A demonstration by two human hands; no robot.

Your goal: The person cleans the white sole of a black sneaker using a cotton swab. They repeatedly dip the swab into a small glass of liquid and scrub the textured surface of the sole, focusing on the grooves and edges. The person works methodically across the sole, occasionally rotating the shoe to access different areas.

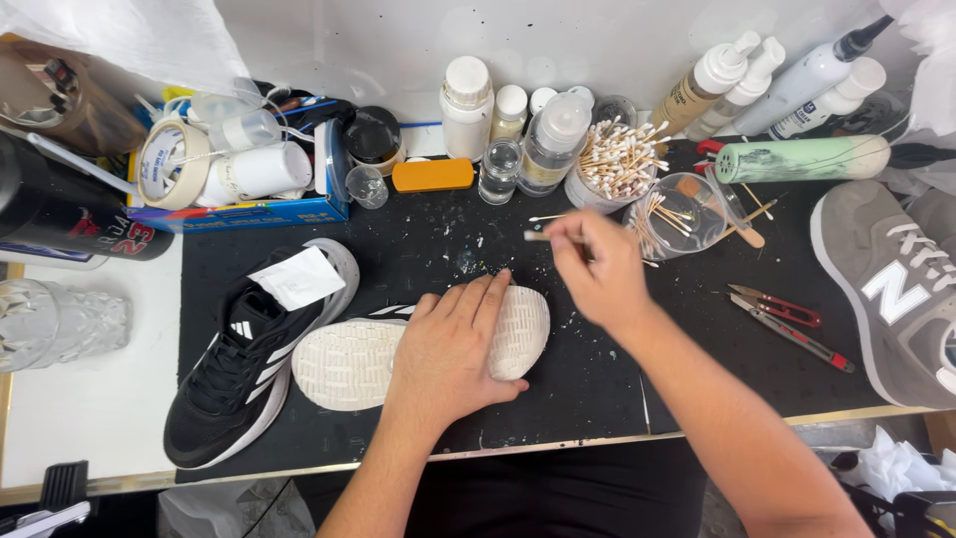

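An upturned shoe (418,349), white sole facing up, is lying at centre frame on the black mat (558,379). The left hand (448,344) is pressing flat on the sole, fingers spread. Just above and to the right, the right hand (597,269) is pinching a cotton swab (543,236) between its fingertips. A black sneaker (249,349) is resting at lower left; a grey sneaker (891,289) is lying at the right edge. A cup of swabs (617,164) is standing at upper centre.

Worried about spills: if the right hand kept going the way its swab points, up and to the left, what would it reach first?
Probably the small clear glass jar, beyond the right hand and its cotton swab; depth is unclear.
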